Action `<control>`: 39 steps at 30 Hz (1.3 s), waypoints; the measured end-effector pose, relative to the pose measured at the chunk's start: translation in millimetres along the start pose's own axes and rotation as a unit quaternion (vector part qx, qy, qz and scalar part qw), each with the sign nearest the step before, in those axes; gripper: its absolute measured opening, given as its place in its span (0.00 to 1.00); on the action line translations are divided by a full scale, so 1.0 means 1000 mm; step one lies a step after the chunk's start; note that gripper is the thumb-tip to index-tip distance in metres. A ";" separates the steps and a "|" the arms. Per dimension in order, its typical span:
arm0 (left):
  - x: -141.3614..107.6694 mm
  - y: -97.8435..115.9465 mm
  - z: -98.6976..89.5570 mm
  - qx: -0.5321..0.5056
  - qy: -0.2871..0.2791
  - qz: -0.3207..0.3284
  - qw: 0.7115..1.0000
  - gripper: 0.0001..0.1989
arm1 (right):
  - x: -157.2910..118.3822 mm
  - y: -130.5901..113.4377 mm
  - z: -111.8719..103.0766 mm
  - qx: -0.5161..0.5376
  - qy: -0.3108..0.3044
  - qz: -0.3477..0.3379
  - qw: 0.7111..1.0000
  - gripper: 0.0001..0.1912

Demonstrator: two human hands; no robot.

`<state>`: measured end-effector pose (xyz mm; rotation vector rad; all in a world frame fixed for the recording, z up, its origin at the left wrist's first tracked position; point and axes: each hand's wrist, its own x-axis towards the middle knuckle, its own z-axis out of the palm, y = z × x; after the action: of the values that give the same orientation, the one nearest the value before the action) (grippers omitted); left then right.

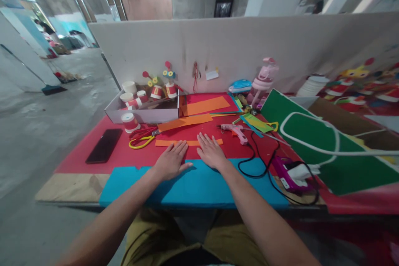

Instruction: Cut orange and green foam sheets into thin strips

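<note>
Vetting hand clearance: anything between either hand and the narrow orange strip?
Nothing visible: fingers of the left hand and right hand lie over the narrow orange strip. Scissors sit by its left end, glue gun off its right; neither is between.

Your left hand point(171, 161) and right hand point(212, 153) hide parts of the narrow orange strip point(162, 143); the toys point(353, 74) at far right are blurred, some cut off.
</note>
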<state>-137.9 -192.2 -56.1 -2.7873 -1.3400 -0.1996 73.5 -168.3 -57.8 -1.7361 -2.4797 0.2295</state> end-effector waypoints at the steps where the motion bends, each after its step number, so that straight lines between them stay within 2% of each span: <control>1: -0.007 -0.008 -0.002 0.004 0.000 -0.004 1.000 0.40 | 0.000 0.000 0.000 0.002 -0.004 0.000 1.000 0.35; 9: -0.055 -0.060 -0.013 0.021 -0.001 -0.058 0.998 0.38 | 0.001 0.002 0.000 0.017 -0.011 0.001 1.000 0.36; 13: -0.058 -0.070 -0.032 0.000 -0.034 -0.096 0.995 0.34 | 0.001 0.001 0.000 0.018 -0.009 0.004 1.000 0.36; 16: -0.036 -0.065 -0.054 -0.008 -0.048 -0.117 0.992 0.25 | 0.001 -0.001 0.002 0.017 0.003 0.007 1.000 0.36; 19: 0.002 -0.054 -0.065 -0.004 -0.041 -0.082 0.996 0.18 | 0.001 -0.001 0.004 0.023 0.023 0.008 0.999 0.35; 21: 0.029 -0.046 -0.063 -0.015 -0.075 -0.062 0.995 0.18 | 0.003 0.000 0.005 0.033 0.039 0.006 0.999 0.35; 24: 0.061 -0.039 -0.054 -0.027 -0.127 -0.078 0.988 0.22 | 0.005 0.002 0.006 0.058 0.055 0.007 0.997 0.34; 27: 0.070 -0.041 -0.046 -0.060 -0.148 -0.086 0.983 0.15 | 0.005 0.003 0.000 0.093 0.085 0.014 0.992 0.34; 29: 0.066 -0.049 -0.042 -0.106 -0.128 -0.072 0.984 0.09 | 0.003 0.002 -0.009 0.120 0.163 0.021 0.979 0.32; 32: 0.057 -0.066 -0.039 -0.226 -0.048 -0.063 0.971 0.06 | 0.008 -0.006 -0.030 0.176 0.328 0.034 0.927 0.28; 34: 0.054 -0.076 -0.038 -0.344 0.029 -0.096 0.934 0.08 | 0.020 -0.015 -0.043 0.263 0.412 0.039 0.872 0.25; 35: 0.054 -0.079 -0.039 -0.409 0.072 -0.122 0.901 0.11 | 0.029 -0.020 -0.047 0.329 0.439 0.040 0.835 0.22; 36: 0.054 -0.080 -0.039 -0.472 0.113 -0.149 0.861 0.14 | 0.040 -0.025 -0.048 0.407 0.444 0.039 0.797 0.19; 37: 0.056 -0.080 -0.040 -0.529 0.147 -0.172 0.818 0.17 | 0.051 -0.030 -0.047 0.493 0.424 0.038 0.759 0.17; 39: 0.058 -0.074 -0.041 -0.611 0.183 -0.194 0.746 0.21 | 0.070 -0.039 -0.037 0.654 0.322 0.045 0.683 0.17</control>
<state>-163.8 -104.3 -8.8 -2.7355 -2.1079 -2.2339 20.3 -113.1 -13.9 -0.9392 -1.0476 0.9105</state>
